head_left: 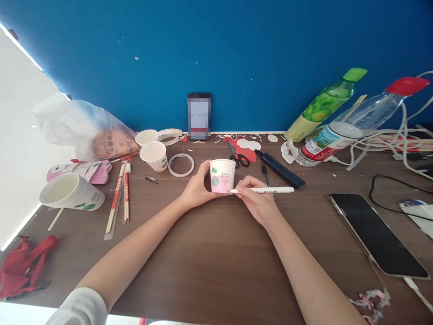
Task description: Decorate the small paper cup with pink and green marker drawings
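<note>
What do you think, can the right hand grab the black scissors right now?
Probably not straight away: the right hand is busy holding the white marker at the paper cup. With it free, the black scissors look reachable, lying just beyond, handles toward the person.

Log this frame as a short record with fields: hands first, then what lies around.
Left hand: holds an upright printed paper cup
Right hand: holds a white marker, tip at the cup's lower edge
Behind cup: scissors, red paper
Left side: stacked cups, wrapped chopsticks
Right side: dark-screened phone, green-capped bottle, red-capped bottle
Back: upright phone by the blue wall
</note>
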Tool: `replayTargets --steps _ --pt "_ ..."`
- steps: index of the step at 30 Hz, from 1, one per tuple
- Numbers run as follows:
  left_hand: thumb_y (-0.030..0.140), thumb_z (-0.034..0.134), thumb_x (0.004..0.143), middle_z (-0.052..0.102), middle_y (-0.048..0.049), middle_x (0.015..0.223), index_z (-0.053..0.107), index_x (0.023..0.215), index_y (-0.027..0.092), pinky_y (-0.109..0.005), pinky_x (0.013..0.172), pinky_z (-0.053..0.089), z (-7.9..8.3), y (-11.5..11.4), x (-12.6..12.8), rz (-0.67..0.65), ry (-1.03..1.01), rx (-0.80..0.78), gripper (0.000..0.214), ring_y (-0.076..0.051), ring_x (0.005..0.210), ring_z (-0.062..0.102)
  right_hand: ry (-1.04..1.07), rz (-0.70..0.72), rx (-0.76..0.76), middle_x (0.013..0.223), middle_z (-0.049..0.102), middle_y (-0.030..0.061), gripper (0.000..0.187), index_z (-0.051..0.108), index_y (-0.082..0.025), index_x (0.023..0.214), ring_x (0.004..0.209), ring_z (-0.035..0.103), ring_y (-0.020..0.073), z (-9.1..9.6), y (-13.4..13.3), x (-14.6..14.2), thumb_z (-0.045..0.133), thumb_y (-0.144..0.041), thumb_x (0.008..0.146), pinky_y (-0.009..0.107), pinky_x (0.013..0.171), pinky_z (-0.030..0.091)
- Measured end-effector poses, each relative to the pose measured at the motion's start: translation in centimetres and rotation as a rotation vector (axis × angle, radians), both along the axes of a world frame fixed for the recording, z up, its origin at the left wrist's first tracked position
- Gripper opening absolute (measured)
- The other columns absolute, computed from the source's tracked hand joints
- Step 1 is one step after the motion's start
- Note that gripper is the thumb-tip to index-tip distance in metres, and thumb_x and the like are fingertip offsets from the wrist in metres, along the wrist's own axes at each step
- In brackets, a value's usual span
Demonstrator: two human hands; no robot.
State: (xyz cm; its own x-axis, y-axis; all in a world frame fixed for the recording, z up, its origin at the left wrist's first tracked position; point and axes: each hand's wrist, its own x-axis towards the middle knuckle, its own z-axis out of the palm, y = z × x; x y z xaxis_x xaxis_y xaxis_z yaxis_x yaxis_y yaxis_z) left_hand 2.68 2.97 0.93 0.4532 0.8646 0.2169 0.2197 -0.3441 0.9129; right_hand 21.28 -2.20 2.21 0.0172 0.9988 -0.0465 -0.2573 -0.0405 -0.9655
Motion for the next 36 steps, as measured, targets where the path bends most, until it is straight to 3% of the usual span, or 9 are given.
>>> replayTargets --steps 5,11,14,22,36 --pt "0.037 0.086 0.060 0.045 -0.0148 0.145 0.029 0.138 0.022 -0.043 0.114 0.035 0.05 -0.02 -0.04 0.002 -0.003 -0.026 0.098 -0.030 0.138 0.042 -0.080 0.041 0.021 0.053 0.054 -0.0036 0.022 0.057 -0.021 0.054 0.055 0.043 0.0115 -0.19 -0.01 0.14 0.076 -0.028 0.064 0.029 0.057 0.031" --pt "0.030 0.085 0.060 0.042 -0.0151 0.148 0.027 0.139 0.022 -0.043 0.116 0.032 0.03 -0.03 -0.07 -0.014 -0.009 -0.022 0.099 -0.030 0.140 0.039 0.163 -0.050 -0.015 0.052 0.051 -0.0048 0.024 0.058 -0.022 0.054 0.057 0.045 0.0109 0.41 0.07 -0.03 0.079 -0.028 0.064 0.032 0.066 0.044" --pt "0.027 0.084 0.061 0.039 -0.0147 0.150 0.026 0.140 0.022 -0.042 0.116 0.032 -0.07 0.01 -0.11 -0.025 0.000 -0.003 0.098 -0.030 0.141 0.038 0.156 -0.109 -0.033 0.056 0.055 -0.0044 0.024 0.061 -0.022 0.058 0.060 0.049 0.0110 0.39 0.09 -0.25 0.082 -0.031 0.062 0.034 0.071 0.048" --pt "0.026 0.080 0.064 0.033 -0.0137 0.154 0.025 0.141 0.024 -0.043 0.118 0.029 -0.21 -0.08 -0.20 -0.033 0.017 0.012 0.095 -0.030 0.143 0.034 0.071 -0.154 -0.058 0.065 0.061 -0.0024 0.024 0.063 -0.022 0.062 0.066 0.056 0.0117 0.35 -0.05 -0.69 0.084 -0.034 0.060 0.031 0.070 0.050" --pt "0.025 0.080 0.064 0.033 -0.0147 0.154 0.025 0.141 0.023 -0.043 0.118 0.028 -0.18 0.09 -0.19 -0.032 0.023 0.017 0.096 -0.030 0.143 0.034 0.127 -0.148 -0.062 0.059 0.055 -0.0033 0.023 0.060 -0.021 0.057 0.063 0.050 0.0114 -0.12 0.26 -0.47 0.080 -0.032 0.065 0.033 0.072 0.051"
